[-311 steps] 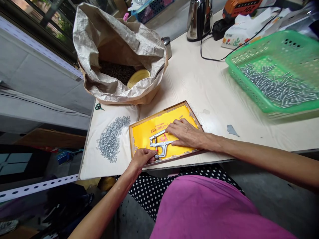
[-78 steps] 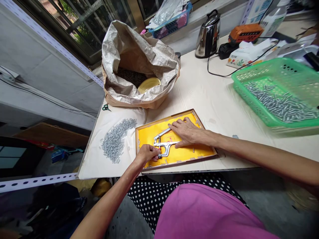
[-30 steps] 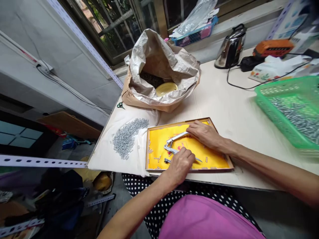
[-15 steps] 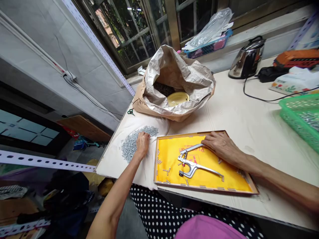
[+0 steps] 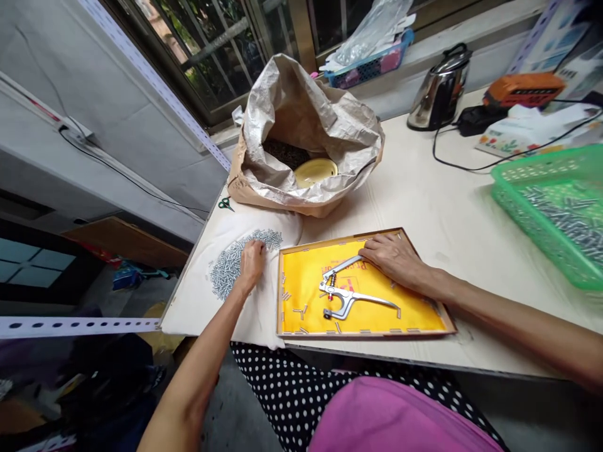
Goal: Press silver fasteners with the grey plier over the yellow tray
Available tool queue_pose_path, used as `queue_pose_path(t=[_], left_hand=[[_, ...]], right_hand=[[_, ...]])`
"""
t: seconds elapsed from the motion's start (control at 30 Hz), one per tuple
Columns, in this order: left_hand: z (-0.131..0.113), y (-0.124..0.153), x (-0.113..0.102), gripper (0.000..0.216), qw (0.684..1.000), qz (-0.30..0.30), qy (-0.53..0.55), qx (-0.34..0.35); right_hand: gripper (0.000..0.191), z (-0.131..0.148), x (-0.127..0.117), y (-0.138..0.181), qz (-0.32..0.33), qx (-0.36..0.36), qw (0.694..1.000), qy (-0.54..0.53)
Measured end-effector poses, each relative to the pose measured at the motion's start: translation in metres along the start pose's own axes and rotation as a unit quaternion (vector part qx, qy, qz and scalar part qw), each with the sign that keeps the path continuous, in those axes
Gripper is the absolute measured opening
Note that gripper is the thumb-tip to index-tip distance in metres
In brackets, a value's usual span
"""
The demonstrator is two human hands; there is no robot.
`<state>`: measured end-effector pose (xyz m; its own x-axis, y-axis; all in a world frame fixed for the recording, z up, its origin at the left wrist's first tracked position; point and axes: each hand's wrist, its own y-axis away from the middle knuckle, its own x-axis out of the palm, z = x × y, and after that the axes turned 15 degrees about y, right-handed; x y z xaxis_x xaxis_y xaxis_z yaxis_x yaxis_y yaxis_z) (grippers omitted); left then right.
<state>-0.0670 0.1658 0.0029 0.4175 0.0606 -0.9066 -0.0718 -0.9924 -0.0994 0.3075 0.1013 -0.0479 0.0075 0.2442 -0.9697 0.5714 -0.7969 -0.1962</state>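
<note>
A wooden-framed tray (image 5: 362, 332) with a yellow bottom lies at the table's front edge. Silver press pliers (image 5: 351, 295) lie in it, handles apart, with a few small metal pieces scattered around. My right hand (image 5: 391, 254) rests on the upper handle of the pliers, fingers curled over it. My left hand (image 5: 251, 262) is on a pile of small metal pieces (image 5: 228, 270) spread over a white cloth (image 5: 198, 307) left of the tray. Its fingers are bent down into the pile; what they pinch is hidden.
A crumpled paper sack (image 5: 306, 125) with dark parts and a yellow bowl (image 5: 316, 171) stands behind the tray. A green basket (image 5: 556, 207) of metal pieces sits at right. A kettle (image 5: 440, 88), cables, a tissue box and small scissors (image 5: 227, 203) are farther back.
My left hand left the pliers' jaw, crossed to the pile on the cloth and stays there. The pliers' lower handle now lies free. My right hand kept its place on the upper handle.
</note>
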Motion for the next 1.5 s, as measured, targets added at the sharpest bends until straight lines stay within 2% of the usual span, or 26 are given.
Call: queue_pose_path(t=[0.07,0.13,0.23,0.3,0.33,0.4,0.63,0.73,0.87,1.0,1.1,1.33,1.4,1.5], left_hand=[[-0.014,0.012,-0.006,0.022,0.997,-0.025,0.07,-0.034],[-0.036,0.034,-0.007,0.02,0.979,-0.007,0.188,-0.076],[-0.076,0.075,0.0,0.029,0.91,0.144,0.366,-0.134],[-0.098,0.097,0.007,0.034,0.869,0.217,0.412,-0.17],[-0.105,0.105,0.011,0.034,0.86,0.233,0.415,-0.182],[-0.112,0.113,0.018,0.032,0.864,0.241,0.395,-0.199],[-0.106,0.118,0.034,0.027,0.879,0.244,0.33,-0.24],[-0.105,0.116,0.036,0.023,0.884,0.248,0.309,-0.246],[-0.107,0.109,0.032,0.022,0.888,0.283,0.276,-0.233],[-0.111,0.104,0.028,0.027,0.855,0.335,0.282,-0.277],[-0.114,0.104,0.027,0.03,0.831,0.351,0.294,-0.315],[-0.114,0.112,0.023,0.026,0.832,0.329,0.303,-0.329],[-0.114,0.114,0.022,0.024,0.834,0.326,0.3,-0.328],[-0.113,0.115,0.022,0.022,0.838,0.325,0.295,-0.323]], right_hand=[[0.02,0.0,0.0,-0.001,0.005,0.002,1.0,0.007],[0.019,0.001,-0.001,-0.002,0.005,0.003,1.0,0.016],[0.02,0.002,-0.003,-0.002,0.004,-0.001,1.0,0.021],[0.022,0.003,-0.006,0.0,0.004,-0.004,1.0,0.027],[0.023,0.004,-0.008,0.0,0.003,-0.006,0.999,0.032],[0.025,0.006,-0.012,0.002,-0.001,-0.008,0.999,0.044],[0.028,0.01,-0.023,0.004,0.002,-0.014,0.998,0.062],[0.027,0.009,-0.025,0.003,0.007,-0.014,0.998,0.058],[0.028,0.009,-0.026,0.002,0.006,-0.018,0.998,0.058],[0.028,0.012,-0.027,0.001,0.009,-0.027,0.998,0.059],[0.028,0.016,-0.026,0.0,0.012,-0.024,0.999,0.047],[0.027,0.03,-0.027,0.009,0.07,0.0,0.998,-0.002],[0.043,0.036,-0.031,0.015,0.06,0.013,0.998,-0.031],[0.087,0.046,-0.038,0.027,0.041,0.015,0.998,-0.043]])
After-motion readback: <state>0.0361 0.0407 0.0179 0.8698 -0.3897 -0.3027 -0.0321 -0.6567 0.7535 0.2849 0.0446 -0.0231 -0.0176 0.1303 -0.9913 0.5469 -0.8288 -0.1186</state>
